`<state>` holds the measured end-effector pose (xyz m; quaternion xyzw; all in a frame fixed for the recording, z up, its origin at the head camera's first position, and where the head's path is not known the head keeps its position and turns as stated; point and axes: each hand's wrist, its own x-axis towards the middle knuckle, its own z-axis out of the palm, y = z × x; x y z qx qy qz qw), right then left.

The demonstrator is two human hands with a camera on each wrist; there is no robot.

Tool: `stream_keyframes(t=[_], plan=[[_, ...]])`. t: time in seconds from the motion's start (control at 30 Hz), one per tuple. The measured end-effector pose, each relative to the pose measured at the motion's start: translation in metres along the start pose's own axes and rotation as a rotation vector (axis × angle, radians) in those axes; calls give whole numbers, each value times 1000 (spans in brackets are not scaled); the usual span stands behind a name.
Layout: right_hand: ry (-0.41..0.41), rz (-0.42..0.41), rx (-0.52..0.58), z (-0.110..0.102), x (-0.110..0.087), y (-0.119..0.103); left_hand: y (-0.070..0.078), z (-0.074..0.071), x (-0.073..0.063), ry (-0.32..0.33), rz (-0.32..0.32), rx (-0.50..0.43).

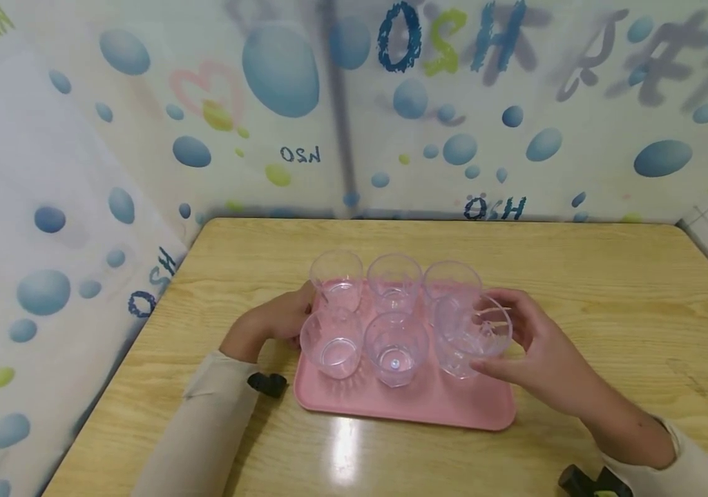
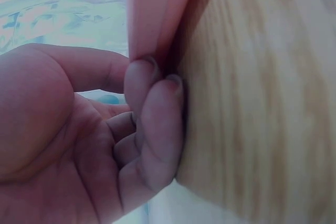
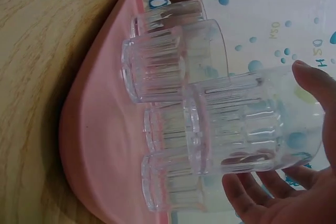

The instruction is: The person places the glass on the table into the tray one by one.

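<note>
at the near right corner of the pink tray (image 1: 428,407), the right hand (image 1: 540,359) has its fingers (image 3: 310,85) curled round a clear ribbed cup (image 1: 472,335), lifted and tilted a little above its slot. on the other side the left hand (image 1: 273,324) pinches the tray's left edge against the wooden surface (image 1: 608,290). five more cups (image 1: 396,348) stand upright in two rows, so the filling looks nearly done, judging by the one cup not yet set down.

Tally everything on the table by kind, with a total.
Clear plastic cups: 6
Pink tray: 1
Total: 7
</note>
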<state>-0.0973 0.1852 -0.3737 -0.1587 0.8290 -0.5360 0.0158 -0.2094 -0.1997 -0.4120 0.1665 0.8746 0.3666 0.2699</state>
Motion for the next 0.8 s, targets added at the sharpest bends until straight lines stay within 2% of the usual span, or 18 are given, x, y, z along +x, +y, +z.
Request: stream_keyframes(t=[0.1, 0.17, 0.33, 0.67, 0.8], plan=[[-42, 81, -53, 0, 1, 0, 0, 0, -1, 10, -19, 10], [-73, 106, -76, 2, 2, 1, 0, -1, -1, 10, -25, 14], [-133, 104, -111, 3, 5, 6, 1, -3, -1, 18, -27, 34], [-225, 90, -95, 2, 10, 18, 0, -3, -4, 6, -16, 1], [-250, 92, -99, 1, 8, 20, -3, 1, -1, 4, -4, -4]])
